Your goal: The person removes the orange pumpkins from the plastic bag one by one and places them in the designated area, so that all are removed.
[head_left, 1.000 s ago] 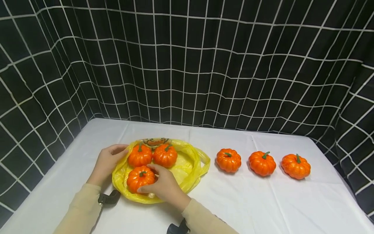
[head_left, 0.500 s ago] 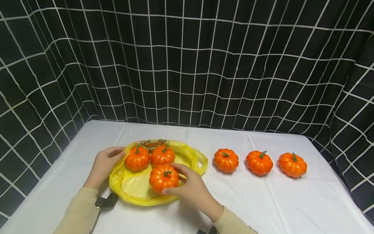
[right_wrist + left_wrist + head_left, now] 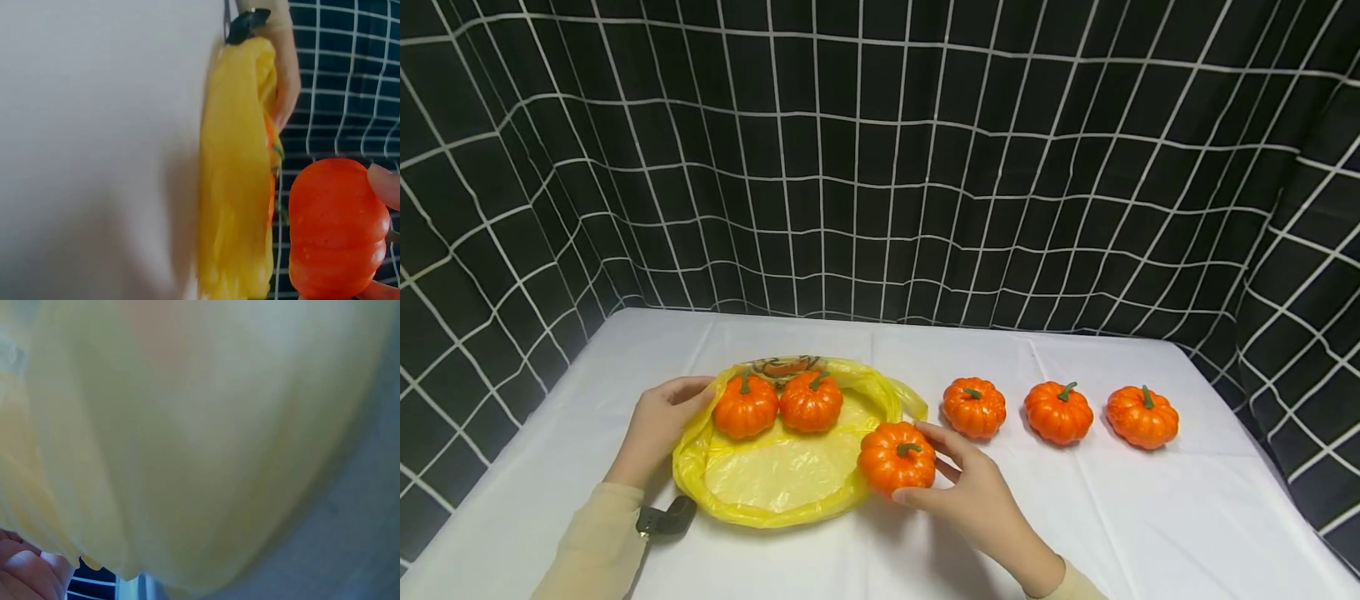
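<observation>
Held pumpkin: an orange pumpkin [image 3: 893, 462], green stem uppermost, hangs in mid-air above the yellow bag's right-hand near rim, raised clear of the worktop [image 3: 1150, 517]
Right hand: a person's right hand [image 3: 966, 492] grasps it from the right, thumb on the near side, fingers on the far side
Left hand: the left hand [image 3: 658, 425] pinches the bag's left rim, the fingers partly hidden; a dark wrist device [image 3: 666, 518] sits below the beige sleeve [image 3: 593, 542]
Yellow bag: the yellow bag [image 3: 767, 517] lies spread toward the worktop's left edge, its far rim printed in dark and orange
In the bag: a left pumpkin [image 3: 745, 410] and a right pumpkin [image 3: 811, 404] rest side by side against the far rim
Row at right: the nearest pumpkin [image 3: 974, 408], a middle pumpkin [image 3: 1057, 414] and an end pumpkin [image 3: 1142, 419] line up, apart, toward the worktop's far right corner
Backdrop: a black curtain [image 3: 895, 158] with a white grid rises behind the far edge
</observation>
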Demonstrator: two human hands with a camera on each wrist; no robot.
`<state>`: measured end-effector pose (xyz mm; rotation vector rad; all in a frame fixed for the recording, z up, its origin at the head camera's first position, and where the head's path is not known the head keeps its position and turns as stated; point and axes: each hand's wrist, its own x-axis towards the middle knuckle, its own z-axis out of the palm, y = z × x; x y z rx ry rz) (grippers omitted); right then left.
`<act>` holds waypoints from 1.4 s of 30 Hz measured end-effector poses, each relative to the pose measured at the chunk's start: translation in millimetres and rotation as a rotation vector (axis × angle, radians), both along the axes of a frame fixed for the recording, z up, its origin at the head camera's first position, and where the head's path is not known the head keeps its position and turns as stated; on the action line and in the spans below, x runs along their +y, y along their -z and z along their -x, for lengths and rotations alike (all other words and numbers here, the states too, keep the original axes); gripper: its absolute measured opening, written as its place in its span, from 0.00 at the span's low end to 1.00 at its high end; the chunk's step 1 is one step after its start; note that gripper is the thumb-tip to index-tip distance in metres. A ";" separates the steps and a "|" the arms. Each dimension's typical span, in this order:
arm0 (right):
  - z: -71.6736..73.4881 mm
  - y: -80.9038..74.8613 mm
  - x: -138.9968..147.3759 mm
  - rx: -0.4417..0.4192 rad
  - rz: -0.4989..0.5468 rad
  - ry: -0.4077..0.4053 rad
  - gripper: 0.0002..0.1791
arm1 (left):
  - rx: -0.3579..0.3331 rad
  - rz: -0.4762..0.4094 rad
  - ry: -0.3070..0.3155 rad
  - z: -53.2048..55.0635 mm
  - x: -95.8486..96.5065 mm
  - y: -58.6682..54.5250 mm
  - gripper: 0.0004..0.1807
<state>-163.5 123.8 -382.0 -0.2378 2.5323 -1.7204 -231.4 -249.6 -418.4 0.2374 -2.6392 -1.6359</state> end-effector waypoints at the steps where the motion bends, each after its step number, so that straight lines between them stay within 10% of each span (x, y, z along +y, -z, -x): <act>1: -1.1 -0.1 4.5 -0.009 -0.008 0.012 0.42 | 0.003 -0.001 0.001 -0.2 -0.4 0.5 0.25; 42: -15.7 20.6 81.6 -0.239 -0.205 0.155 0.50 | 0.047 0.006 0.007 -0.9 0.4 2.1 0.23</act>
